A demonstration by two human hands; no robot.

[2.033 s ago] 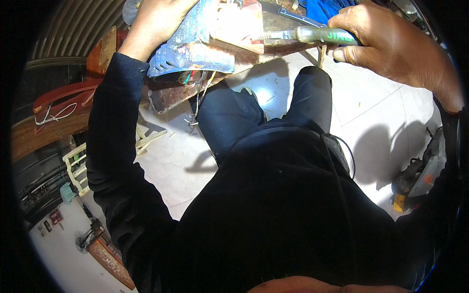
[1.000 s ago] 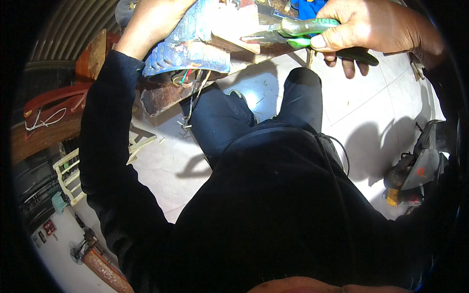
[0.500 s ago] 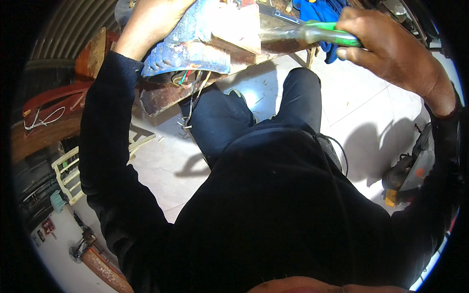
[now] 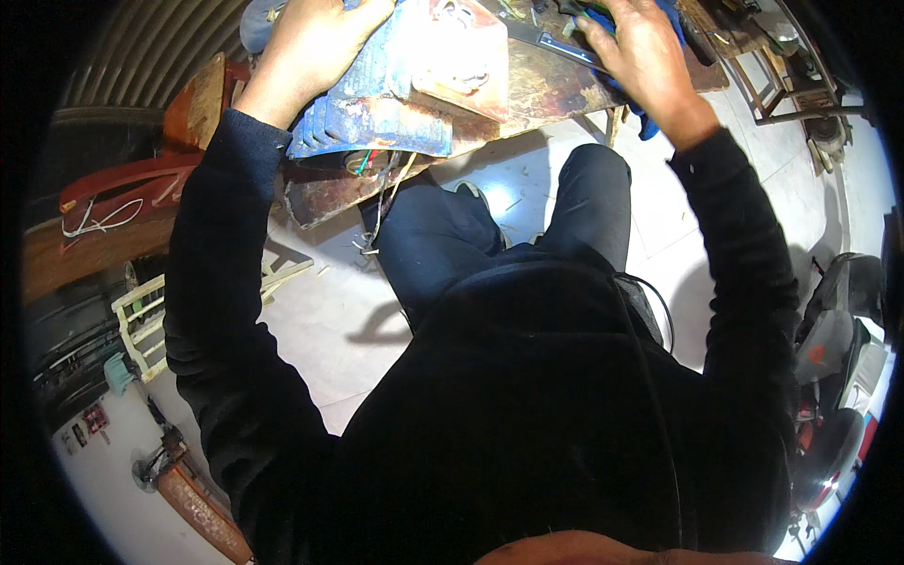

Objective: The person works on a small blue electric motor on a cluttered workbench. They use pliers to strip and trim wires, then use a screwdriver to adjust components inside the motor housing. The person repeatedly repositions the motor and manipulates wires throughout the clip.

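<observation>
A worn blue electric motor (image 4: 367,122) with a ribbed casing lies on a wooden bench (image 4: 541,89). On its side a pale, open terminal box (image 4: 460,56) glares in the light, with loose wires inside. My left hand (image 4: 325,47) grips the motor's upper left, its fingertips partly cut off by the top edge. Several wires (image 4: 381,193), red and green among them, hang from the motor's near end. At the bench's upper right, my right hand (image 4: 645,61) is closed around green-handled pliers (image 4: 597,16), mostly hidden by the fingers and the frame edge.
A flat dark tool with a blue edge (image 4: 565,49) lies between the motor and my right hand. Blue cloth (image 4: 648,126) hangs off the bench beside that hand. A red wooden piece (image 4: 132,193) stands at the left. Bags (image 4: 838,320) sit on the floor at the right.
My right hand has carried the green-handled pliers left and up, away from the front of the bench, to beside the blue cloth. My left hand stays on the motor; the view shifted slightly.
</observation>
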